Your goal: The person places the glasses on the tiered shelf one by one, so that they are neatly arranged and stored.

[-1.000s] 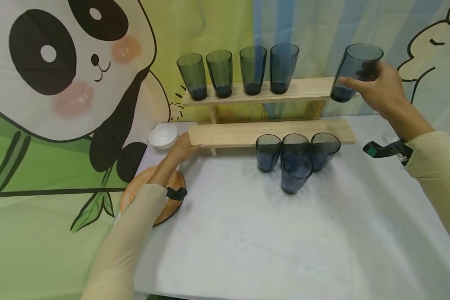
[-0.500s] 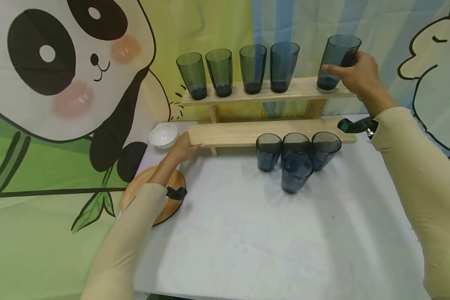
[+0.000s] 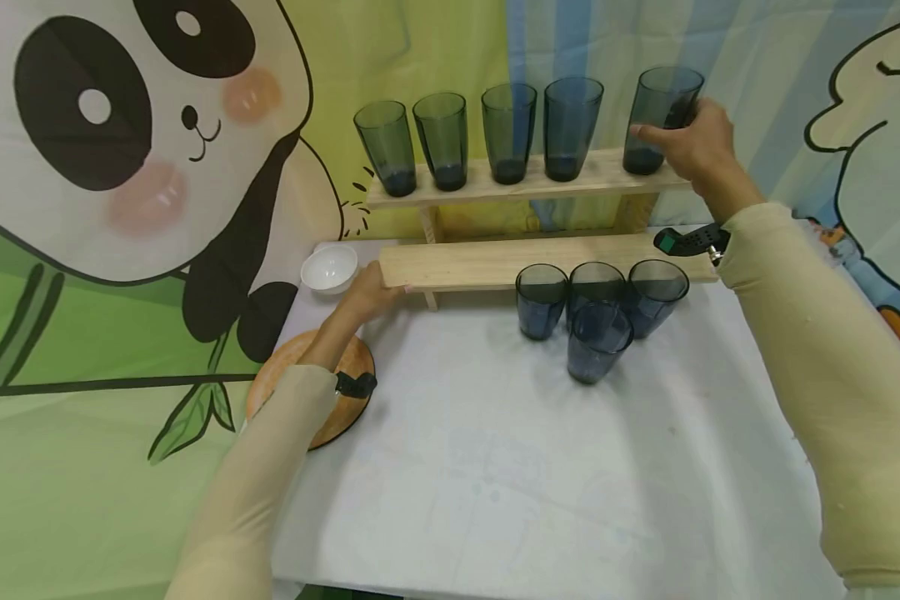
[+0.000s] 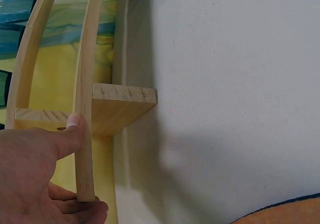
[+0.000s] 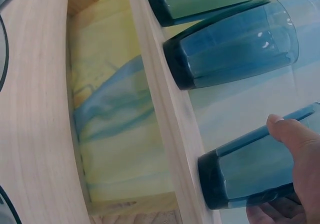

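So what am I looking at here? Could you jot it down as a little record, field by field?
Right hand: grips a glass standing at the right end of the top shelf
Left hand: holds the left end of the lower shelf
Top shelf: five upright dark glasses in a row, counting the held one
Table: four glasses clustered in front of the lower shelf
Left of the shelves: white bowl, round wooden board

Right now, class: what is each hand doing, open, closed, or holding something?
Left hand: grips the end of the lower shelf board.
Right hand: holds a dark glass on the top shelf.
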`<state>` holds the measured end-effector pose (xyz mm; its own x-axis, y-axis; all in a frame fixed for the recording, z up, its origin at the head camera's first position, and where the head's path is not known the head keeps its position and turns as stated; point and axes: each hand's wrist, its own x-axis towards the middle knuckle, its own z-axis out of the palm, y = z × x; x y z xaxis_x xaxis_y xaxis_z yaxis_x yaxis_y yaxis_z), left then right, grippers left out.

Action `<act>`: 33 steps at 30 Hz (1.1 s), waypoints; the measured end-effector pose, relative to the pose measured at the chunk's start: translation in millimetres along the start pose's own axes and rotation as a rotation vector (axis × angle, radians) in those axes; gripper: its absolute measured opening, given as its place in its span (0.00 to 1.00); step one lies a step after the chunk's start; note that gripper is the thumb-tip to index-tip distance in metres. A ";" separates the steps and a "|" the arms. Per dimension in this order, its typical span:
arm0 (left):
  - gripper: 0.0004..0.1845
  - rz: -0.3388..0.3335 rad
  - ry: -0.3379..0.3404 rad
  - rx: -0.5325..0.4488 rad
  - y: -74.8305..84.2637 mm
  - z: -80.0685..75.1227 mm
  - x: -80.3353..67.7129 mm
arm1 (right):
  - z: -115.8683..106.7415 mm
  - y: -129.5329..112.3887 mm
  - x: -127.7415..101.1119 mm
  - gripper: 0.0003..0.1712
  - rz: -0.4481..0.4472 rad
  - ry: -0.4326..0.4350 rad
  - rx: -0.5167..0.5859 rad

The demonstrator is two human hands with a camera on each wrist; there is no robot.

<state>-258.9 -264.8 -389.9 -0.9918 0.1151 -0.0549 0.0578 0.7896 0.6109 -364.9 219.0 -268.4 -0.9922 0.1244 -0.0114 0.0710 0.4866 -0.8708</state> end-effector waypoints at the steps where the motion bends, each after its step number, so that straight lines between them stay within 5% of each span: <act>1: 0.37 0.008 -0.003 0.005 0.1 0.2 0.5 | 0.5 -0.2 -0.3 0.50 -0.001 -0.003 -0.001; 10: 0.38 -0.009 -0.013 0.016 1.9 -1.3 1.1 | -3.7 -0.9 -8.6 0.58 -0.032 -0.070 -0.065; 20: 0.39 0.001 -0.018 -0.004 1.4 -1.4 -0.1 | -42.3 5.0 -42.5 0.59 -0.087 -0.189 -0.267; 28: 0.38 -0.010 -0.021 -0.002 -1.0 -0.3 0.1 | -41.1 59.2 -95.3 0.49 -0.246 -0.610 -0.233; 33: 0.38 -0.015 -0.019 0.009 1.6 -0.8 -0.4 | -24.0 104.2 -119.7 0.65 -0.225 -0.592 -0.175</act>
<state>-258.5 -264.2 -388.3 -0.9903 0.1147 -0.0784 0.0445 0.7968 0.6026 -236.2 275.6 -345.9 -0.8702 -0.4692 -0.1505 -0.1785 0.5849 -0.7912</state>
